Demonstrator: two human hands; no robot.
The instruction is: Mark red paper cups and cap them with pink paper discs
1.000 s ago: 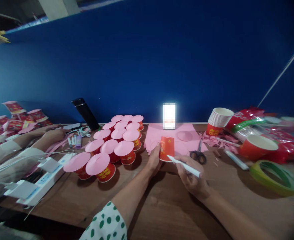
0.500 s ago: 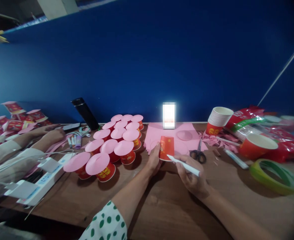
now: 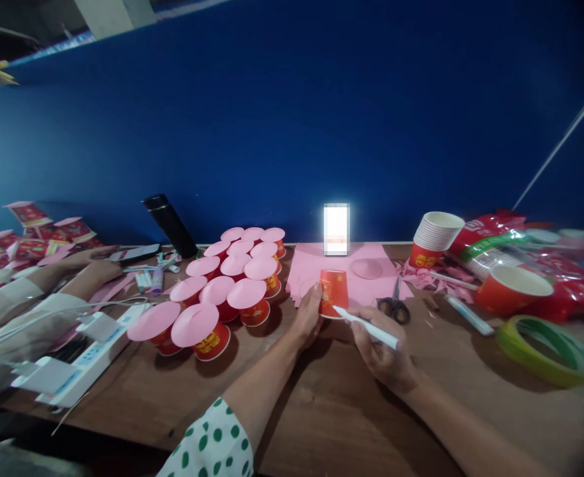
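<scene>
An upside-down red paper cup (image 3: 334,292) stands on a sheet of pink paper (image 3: 316,267) on the wooden table. My left hand (image 3: 307,317) grips the cup's left side with closed fingers. My right hand (image 3: 382,351) is closed round a white pen (image 3: 366,327), whose tip touches the paper at the cup's lower right rim. A cut pink paper circle (image 3: 366,268) lies on the sheet behind the cup.
Several red cups capped with pink discs (image 3: 222,291) crowd the left. Scissors (image 3: 395,306) lie right of the cup, with a cup stack (image 3: 434,238), a lone cup (image 3: 512,289), green tape (image 3: 545,350) and red bags (image 3: 525,255) beyond. A lit phone (image 3: 336,229) leans on the wall. Another person's arms (image 3: 48,291) rest near a power strip (image 3: 73,358).
My hands, the cup and the pen have barely moved. The other person's hand at the left has drawn back slightly toward the left.
</scene>
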